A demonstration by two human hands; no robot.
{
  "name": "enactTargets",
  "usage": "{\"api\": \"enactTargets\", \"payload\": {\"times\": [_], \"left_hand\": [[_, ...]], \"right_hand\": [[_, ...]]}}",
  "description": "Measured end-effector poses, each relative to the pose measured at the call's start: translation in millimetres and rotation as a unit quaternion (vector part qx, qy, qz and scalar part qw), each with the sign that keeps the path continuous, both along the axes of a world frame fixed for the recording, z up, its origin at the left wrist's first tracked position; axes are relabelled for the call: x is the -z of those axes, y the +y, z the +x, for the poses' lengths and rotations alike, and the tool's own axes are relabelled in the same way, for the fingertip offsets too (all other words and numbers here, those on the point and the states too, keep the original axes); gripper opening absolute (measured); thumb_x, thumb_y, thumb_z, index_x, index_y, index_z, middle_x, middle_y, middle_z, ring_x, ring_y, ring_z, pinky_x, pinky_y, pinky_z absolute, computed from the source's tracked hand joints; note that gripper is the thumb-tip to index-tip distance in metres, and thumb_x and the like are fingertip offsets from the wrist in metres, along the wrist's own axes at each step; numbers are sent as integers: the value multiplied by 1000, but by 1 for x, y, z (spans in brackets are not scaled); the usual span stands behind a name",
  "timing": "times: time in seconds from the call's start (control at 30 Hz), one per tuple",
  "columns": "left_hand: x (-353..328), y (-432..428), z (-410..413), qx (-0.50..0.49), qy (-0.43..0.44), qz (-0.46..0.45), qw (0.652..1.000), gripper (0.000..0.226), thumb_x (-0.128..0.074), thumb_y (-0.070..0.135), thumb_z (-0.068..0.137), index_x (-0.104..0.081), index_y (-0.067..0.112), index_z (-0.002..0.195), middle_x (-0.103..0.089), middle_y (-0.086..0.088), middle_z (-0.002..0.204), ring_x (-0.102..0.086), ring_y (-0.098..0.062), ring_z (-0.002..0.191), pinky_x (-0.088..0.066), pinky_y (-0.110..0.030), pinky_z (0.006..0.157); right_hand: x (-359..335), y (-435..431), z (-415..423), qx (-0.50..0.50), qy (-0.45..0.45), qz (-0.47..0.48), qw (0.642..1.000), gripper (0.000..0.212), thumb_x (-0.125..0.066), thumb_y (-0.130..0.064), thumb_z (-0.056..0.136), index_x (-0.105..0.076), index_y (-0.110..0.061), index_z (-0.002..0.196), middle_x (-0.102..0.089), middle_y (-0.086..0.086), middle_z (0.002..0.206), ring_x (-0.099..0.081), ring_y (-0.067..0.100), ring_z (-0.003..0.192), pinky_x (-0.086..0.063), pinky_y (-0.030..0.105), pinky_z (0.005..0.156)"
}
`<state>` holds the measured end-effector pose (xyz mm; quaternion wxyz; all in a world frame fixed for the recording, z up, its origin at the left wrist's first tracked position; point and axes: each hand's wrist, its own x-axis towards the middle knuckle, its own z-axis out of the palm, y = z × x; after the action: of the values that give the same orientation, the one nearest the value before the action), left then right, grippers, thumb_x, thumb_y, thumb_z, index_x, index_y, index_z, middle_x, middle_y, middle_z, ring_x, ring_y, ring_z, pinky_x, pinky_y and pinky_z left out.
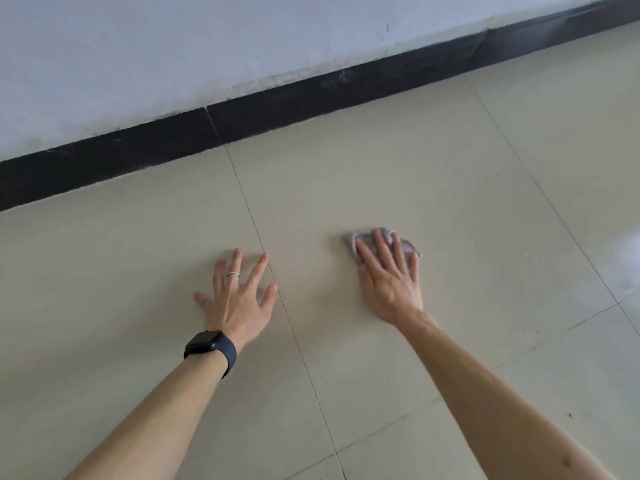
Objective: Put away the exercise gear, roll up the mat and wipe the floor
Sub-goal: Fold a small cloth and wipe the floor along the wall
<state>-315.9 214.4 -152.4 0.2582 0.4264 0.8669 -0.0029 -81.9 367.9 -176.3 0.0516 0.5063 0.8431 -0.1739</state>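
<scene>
A small crumpled purple-grey cloth (408, 245) lies on the beige tiled floor (381, 174). My right hand (391, 278) lies flat on top of it, fingers straight and spread, pressing it to the tile. My left hand (239, 296) rests palm down on the floor to the left, fingers spread wide, with a ring on one finger and a dark watch at the wrist. It holds nothing. No mat or exercise gear is in view.
A white wall (173, 46) with a black skirting board (277, 109) runs across the back, slanting up to the right. Tile joints cross the floor. A glossy patch of tile (623, 258) shines at the far right.
</scene>
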Motion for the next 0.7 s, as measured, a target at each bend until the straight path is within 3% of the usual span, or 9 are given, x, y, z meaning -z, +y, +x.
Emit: {"api": "enactTargets", "payload": {"times": [0.1, 0.17, 0.27, 0.33, 0.4, 0.47, 0.57, 0.63, 0.7], "left_hand": [[2, -4, -2, 17, 13, -20, 1000, 70, -37, 69, 92, -2, 55, 151, 15, 7, 164, 10, -24, 151, -23, -68, 107], [1, 0, -2, 9, 12, -28, 999, 73, -39, 72, 90, -2, 56, 150, 16, 8, 164, 10, -24, 151, -23, -67, 106], [-2, 5, -3, -1, 7, -45, 999, 74, -42, 73, 89, -1, 58, 149, 19, 12, 163, 11, -21, 151, -22, -65, 109], [-3, 5, -4, -12, 8, -50, 999, 75, -44, 75, 86, -4, 60, 148, 18, 15, 163, 10, -19, 151, -24, -64, 109], [-5, 7, -1, -24, 5, -52, 998, 75, -45, 76, 86, -5, 60, 148, 18, 16, 163, 9, -18, 152, -28, -61, 108], [-9, 11, 1, -22, 0, -67, 998, 75, -45, 70, 89, -1, 58, 149, 22, 15, 162, 12, -19, 151, -29, -59, 109], [-14, 16, 4, -20, 0, -90, 996, 77, -47, 64, 93, 2, 54, 151, 22, 11, 163, 12, -21, 152, -33, -54, 109], [-19, 22, 7, -18, 8, -105, 994, 78, -48, 61, 94, 3, 51, 152, 19, 8, 164, 9, -24, 152, -34, -50, 110], [-27, 31, 5, -11, -4, -132, 991, 81, -51, 59, 93, 1, 48, 153, 15, 5, 165, 3, -26, 153, -33, -47, 113]], "right_hand": [[-10, 69, -5, 196, -6, -62, 979, 53, -18, -46, 100, -7, -50, 152, 7, -9, 165, 15, 23, 150, 5, 59, 117], [-14, 66, -23, 203, -12, -81, 976, 53, -17, -45, 100, -5, -49, 152, 10, -8, 165, 20, 26, 149, 8, 62, 116], [-14, 14, -56, -32, 2, -45, 998, 53, -21, -44, 102, -6, -47, 152, 8, -6, 165, 20, 27, 149, 7, 61, 117], [-15, -23, -74, -251, 6, -56, 966, 53, -23, -43, 102, -6, -47, 152, 9, -7, 165, 24, 26, 148, 10, 58, 117], [-16, -27, -81, -364, 0, -60, 929, 53, -25, -42, 103, -6, -49, 151, 10, -10, 164, 24, 23, 148, 12, 54, 118], [-9, 7, -72, -323, 14, -40, 946, 52, -22, -44, 103, -6, -50, 151, 9, -12, 164, 19, 20, 149, 7, 52, 118], [-6, 101, -38, -104, 8, -17, 994, 51, -20, -46, 103, -8, -49, 152, 3, -9, 165, 9, 24, 151, -1, 57, 119], [-11, 156, -10, 6, -24, -40, 999, 51, -19, -47, 103, -5, -49, 152, 5, -9, 165, 9, 24, 151, -3, 58, 117], [-17, 179, 9, 29, -49, -56, 997, 52, -17, -47, 103, 0, -49, 152, 10, -10, 165, 11, 24, 151, -4, 58, 117]]}}
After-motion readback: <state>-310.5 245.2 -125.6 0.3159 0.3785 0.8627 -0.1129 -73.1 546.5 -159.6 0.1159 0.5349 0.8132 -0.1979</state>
